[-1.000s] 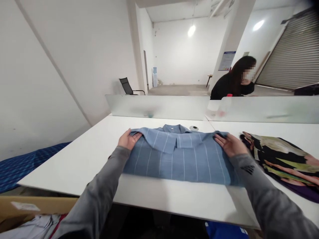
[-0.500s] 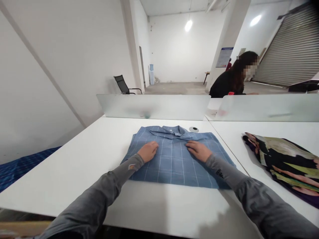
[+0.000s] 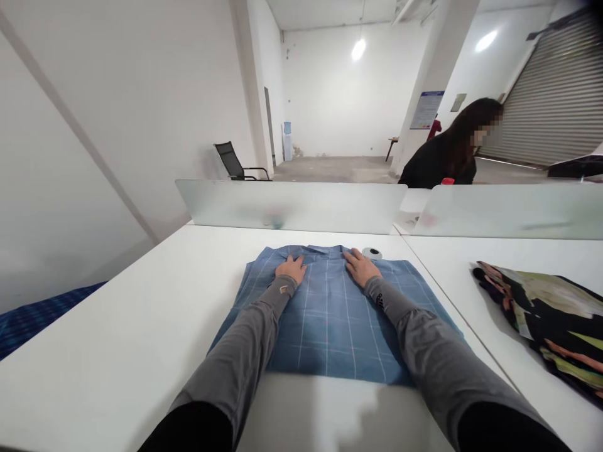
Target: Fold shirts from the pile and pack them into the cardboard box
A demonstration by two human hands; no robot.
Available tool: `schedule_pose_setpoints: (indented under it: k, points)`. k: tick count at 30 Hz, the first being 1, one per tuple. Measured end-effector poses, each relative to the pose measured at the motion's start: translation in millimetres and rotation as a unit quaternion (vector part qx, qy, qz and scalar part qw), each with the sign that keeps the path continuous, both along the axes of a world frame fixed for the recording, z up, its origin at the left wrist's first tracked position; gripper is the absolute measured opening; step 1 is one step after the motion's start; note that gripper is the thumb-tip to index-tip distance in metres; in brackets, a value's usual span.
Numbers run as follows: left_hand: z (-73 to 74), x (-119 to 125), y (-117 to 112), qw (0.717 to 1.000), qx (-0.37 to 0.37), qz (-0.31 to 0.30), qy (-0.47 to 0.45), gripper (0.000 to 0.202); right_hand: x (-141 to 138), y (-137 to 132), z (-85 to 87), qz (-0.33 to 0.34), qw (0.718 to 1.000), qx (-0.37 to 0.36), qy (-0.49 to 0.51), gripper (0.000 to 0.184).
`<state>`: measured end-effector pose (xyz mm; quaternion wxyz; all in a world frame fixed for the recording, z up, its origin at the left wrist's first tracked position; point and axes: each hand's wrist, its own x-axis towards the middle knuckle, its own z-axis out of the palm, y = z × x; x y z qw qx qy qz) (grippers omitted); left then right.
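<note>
A blue shirt (image 3: 325, 320) with thin white checks lies spread on the white table (image 3: 155, 314), its collar end away from me. My left hand (image 3: 292, 269) rests on the cloth left of the collar, fingers spread. To the right of the collar, my right hand (image 3: 362, 267) lies with its fingers apart, the fingertips touching the collar's edge. Both arms wear grey sleeves that cover parts of the shirt's sides. Just beyond my right hand sits a small white round object with a dark centre (image 3: 372, 253).
Dark patterned cloth (image 3: 541, 314) lies folded on the adjoining table at right. A frosted divider (image 3: 292, 207) runs along the far edge. Behind it are a person in black (image 3: 438, 154) and a black chair (image 3: 230, 162). Blue cloth (image 3: 42, 317) shows at lower left.
Both my hands have moved forward over the shirt to its collar end. The collar, raised before, now looks flatter. The person behind the divider leans further to the right.
</note>
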<state>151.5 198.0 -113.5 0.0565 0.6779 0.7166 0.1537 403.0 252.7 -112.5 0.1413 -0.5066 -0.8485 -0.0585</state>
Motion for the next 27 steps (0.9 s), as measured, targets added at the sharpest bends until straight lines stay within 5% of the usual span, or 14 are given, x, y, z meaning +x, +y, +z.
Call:
schedule_pose_setpoints:
  k: [5, 13, 20, 24, 27]
  points:
    - [1.1, 1.5, -11.9, 0.998, 0.058, 0.038, 0.007, 0.051, -3.3, -35.0, -3.5, 0.048, 0.999, 0.012, -0.019, 0.05]
    - [-9.7, -44.7, -47.5, 0.987, 0.09, 0.125, 0.052, 0.053, -0.6, -66.3, -12.1, 0.083, 0.996, 0.016, -0.011, 0.055]
    - [-32.4, -48.0, -113.6, 0.975, 0.07, 0.18, 0.107, 0.051, 3.5, -117.6, -17.9, 0.158, 0.986, -0.032, -0.049, 0.056]
    - [-23.3, -55.7, -141.8, 0.981, 0.064, 0.141, 0.121, 0.048, 7.4, -135.6, -21.3, 0.178, 0.982, -0.019, -0.054, 0.056]
    - [-3.1, -67.0, -133.1, 0.987, 0.085, 0.053, 0.124, 0.043, 9.2, -138.7, -21.8, 0.182, 0.982, -0.015, -0.052, 0.056]
